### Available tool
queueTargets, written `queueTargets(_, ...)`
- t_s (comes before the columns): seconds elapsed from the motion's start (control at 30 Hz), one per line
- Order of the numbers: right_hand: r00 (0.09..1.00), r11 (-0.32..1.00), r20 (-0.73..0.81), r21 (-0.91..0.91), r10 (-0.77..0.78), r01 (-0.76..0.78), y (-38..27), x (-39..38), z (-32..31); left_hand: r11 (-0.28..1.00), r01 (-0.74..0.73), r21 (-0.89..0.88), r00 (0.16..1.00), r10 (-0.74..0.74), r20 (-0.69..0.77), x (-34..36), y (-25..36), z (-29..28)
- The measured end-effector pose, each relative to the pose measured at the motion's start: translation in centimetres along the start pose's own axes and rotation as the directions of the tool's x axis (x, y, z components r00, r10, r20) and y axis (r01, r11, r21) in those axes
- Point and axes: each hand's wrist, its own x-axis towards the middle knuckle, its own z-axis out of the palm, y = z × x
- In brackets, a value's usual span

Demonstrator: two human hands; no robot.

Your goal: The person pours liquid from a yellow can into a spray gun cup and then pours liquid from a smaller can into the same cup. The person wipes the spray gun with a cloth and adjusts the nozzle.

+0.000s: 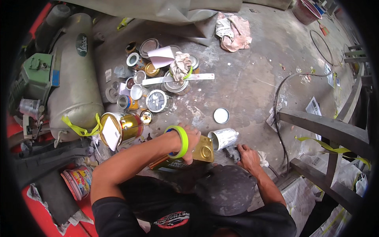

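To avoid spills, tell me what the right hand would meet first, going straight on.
Past the grey tool it grips, the right hand would probably meet the silver cup; depth is unclear.

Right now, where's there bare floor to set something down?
The broadest patch, lightly littered, lies between the white lid and the hose. Another lies between that lid and the crumpled cloth. Cans crowd the floor beside the tank, and there's little room between the gold tin in the left hand and the silver cup near the right.
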Motion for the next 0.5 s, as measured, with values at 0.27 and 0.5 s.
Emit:
queueTargets(0.27, 0.997, 0.959, -0.055, 0.275, -0.056, 0.069, -4.8, 1.1, 0.6, 0.999, -0.032, -0.041, 0.948, 0.018, -0.319, -8.5, -2.6, 6.9)
queueTargets(0.5, 0.978, 0.924, -0.206, 0.376, 0.016, 0.064, -8.4, 2.9, 0.9, 0.986, 0.098, -0.131, 0.733, -0.161, -0.661, -12.9, -3.1, 10.7)
